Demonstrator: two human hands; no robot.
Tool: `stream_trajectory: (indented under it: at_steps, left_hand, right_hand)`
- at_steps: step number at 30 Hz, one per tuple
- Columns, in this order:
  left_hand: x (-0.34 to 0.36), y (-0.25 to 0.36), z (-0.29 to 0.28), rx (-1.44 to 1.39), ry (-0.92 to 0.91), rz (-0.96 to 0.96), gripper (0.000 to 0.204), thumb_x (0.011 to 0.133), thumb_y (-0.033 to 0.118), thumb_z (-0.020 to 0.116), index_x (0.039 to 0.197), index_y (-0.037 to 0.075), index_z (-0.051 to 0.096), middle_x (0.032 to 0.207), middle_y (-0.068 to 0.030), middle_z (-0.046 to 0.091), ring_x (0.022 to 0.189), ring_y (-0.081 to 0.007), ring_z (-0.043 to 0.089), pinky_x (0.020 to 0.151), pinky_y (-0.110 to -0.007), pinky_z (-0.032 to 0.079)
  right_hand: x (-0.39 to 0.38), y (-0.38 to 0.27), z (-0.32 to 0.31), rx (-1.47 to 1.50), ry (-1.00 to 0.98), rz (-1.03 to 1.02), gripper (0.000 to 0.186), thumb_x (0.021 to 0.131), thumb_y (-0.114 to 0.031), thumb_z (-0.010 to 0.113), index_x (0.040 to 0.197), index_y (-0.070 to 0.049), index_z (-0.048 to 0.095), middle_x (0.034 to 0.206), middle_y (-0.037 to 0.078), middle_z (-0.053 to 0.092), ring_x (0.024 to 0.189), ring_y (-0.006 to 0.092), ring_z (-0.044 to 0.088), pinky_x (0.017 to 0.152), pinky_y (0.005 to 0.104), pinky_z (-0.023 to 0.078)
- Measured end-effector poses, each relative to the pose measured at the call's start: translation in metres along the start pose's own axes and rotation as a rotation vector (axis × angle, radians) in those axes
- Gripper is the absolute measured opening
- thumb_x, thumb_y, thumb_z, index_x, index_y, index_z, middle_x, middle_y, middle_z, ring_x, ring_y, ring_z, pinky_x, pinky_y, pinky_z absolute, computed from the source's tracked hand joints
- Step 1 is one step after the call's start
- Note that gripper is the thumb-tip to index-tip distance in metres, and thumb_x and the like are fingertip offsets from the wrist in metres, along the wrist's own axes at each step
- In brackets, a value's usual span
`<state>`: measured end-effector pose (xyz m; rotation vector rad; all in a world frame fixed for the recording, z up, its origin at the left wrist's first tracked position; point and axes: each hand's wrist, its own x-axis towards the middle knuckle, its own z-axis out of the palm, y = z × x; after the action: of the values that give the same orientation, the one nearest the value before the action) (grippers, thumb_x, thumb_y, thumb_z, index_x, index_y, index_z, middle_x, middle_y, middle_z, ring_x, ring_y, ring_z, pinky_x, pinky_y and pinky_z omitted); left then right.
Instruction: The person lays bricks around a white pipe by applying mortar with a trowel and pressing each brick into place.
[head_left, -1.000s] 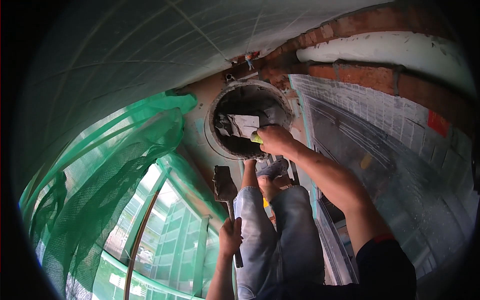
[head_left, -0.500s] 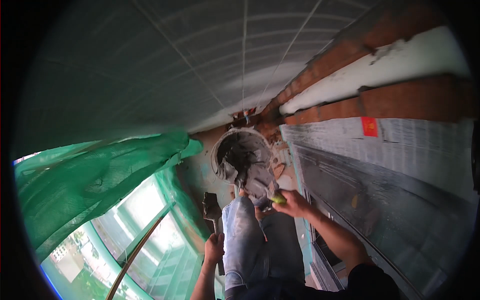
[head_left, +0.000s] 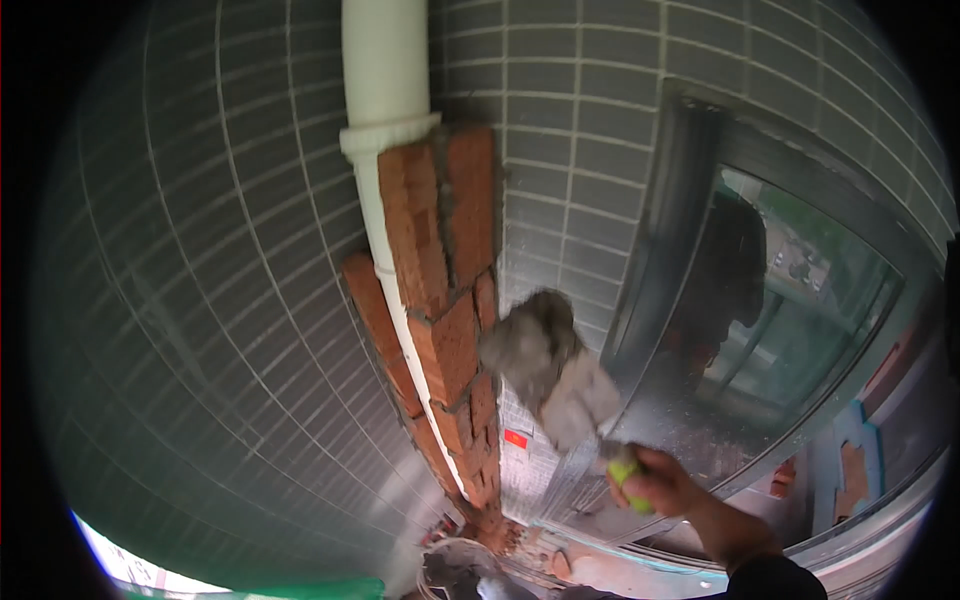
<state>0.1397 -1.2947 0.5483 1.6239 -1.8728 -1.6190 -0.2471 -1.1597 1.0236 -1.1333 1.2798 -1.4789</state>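
Observation:
My right hand [head_left: 668, 484] is closed round the yellow-green handle of a trowel [head_left: 583, 402]. A thick lump of wet grey mortar [head_left: 533, 342] sits at the far end of the blade. It is raised beside the narrow stack of red bricks [head_left: 448, 350], its left edge meeting the bricks in the picture; whether it touches them I cannot tell. The bricks partly box in a white pipe [head_left: 386, 70] in the corner. At the lower edge the bucket of mortar [head_left: 452, 570] shows in part. My left hand is out of view.
Grey tiled walls [head_left: 250, 300] rise on both sides of the corner. Right of the trowel is a framed window [head_left: 800, 290] with reflections in its glass. A small red label [head_left: 515, 439] shows low beside the bricks. Green netting [head_left: 270, 590] lies at the lower left.
The view has swung up from the floor to the brick stack. My right hand has lifted the trowel from the bucket with mortar on it. My left hand, holding another tool, has left view.

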Motion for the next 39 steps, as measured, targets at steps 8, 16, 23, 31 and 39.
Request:
stream_trajectory:
  at_steps: [8, 16, 23, 31, 39]
  left_hand:
    - [0.031, 0.136, -0.068, 0.035, -0.011, 0.202, 0.041, 0.093, 0.045, 0.054, 0.096, 0.005, 0.062, 0.063, -0.0085, 0.056, 0.051, -0.0198, 0.051, 0.048, -0.037, 0.044]
    - [0.037, 0.134, -0.077, 0.078, -0.039, 0.210, 0.041, 0.093, 0.045, 0.054, 0.096, 0.004, 0.062, 0.065, -0.0099, 0.057, 0.054, -0.0216, 0.052, 0.050, -0.039, 0.044]
    - [0.050, 0.130, -0.081, 0.086, -0.062, 0.204, 0.042, 0.092, 0.044, 0.054, 0.096, 0.004, 0.062, 0.066, -0.0111, 0.058, 0.056, -0.0231, 0.053, 0.051, -0.040, 0.045]
    - [0.058, 0.134, -0.090, 0.104, -0.078, 0.214, 0.042, 0.092, 0.044, 0.054, 0.096, 0.003, 0.062, 0.067, -0.0125, 0.058, 0.058, -0.0248, 0.053, 0.053, -0.041, 0.045]
    - [0.063, 0.136, -0.092, 0.111, -0.091, 0.228, 0.042, 0.092, 0.043, 0.053, 0.096, 0.003, 0.062, 0.068, -0.0139, 0.059, 0.060, -0.0266, 0.054, 0.055, -0.042, 0.045]
  right_hand:
    - [0.128, -0.121, 0.015, -0.743, 0.386, -0.453, 0.029, 0.087, -0.019, 0.061, 0.101, 0.004, 0.053, 0.083, 0.015, 0.054, 0.069, 0.0268, 0.055, 0.065, 0.0355, 0.045]
    - [0.238, -0.122, 0.025, -1.049, 0.762, -0.676, 0.036, 0.084, -0.018, 0.061, 0.110, 0.005, 0.053, 0.102, 0.024, 0.054, 0.083, 0.0429, 0.059, 0.074, 0.0480, 0.049]
    - [0.266, -0.092, 0.025, -1.183, 0.829, -0.620, 0.042, 0.084, -0.012, 0.061, 0.120, 0.003, 0.046, 0.103, 0.022, 0.049, 0.077, 0.0430, 0.061, 0.068, 0.0466, 0.052]
    - [0.244, -0.085, 0.021, -1.261, 0.811, -0.545, 0.043, 0.083, -0.012, 0.062, 0.120, 0.001, 0.047, 0.102, 0.017, 0.050, 0.076, 0.0382, 0.062, 0.065, 0.0450, 0.052]
    - [0.213, -0.097, 0.004, -1.475, 0.782, -0.572, 0.042, 0.083, -0.012, 0.063, 0.121, 0.000, 0.049, 0.100, 0.013, 0.051, 0.073, 0.0331, 0.062, 0.062, 0.0411, 0.053]
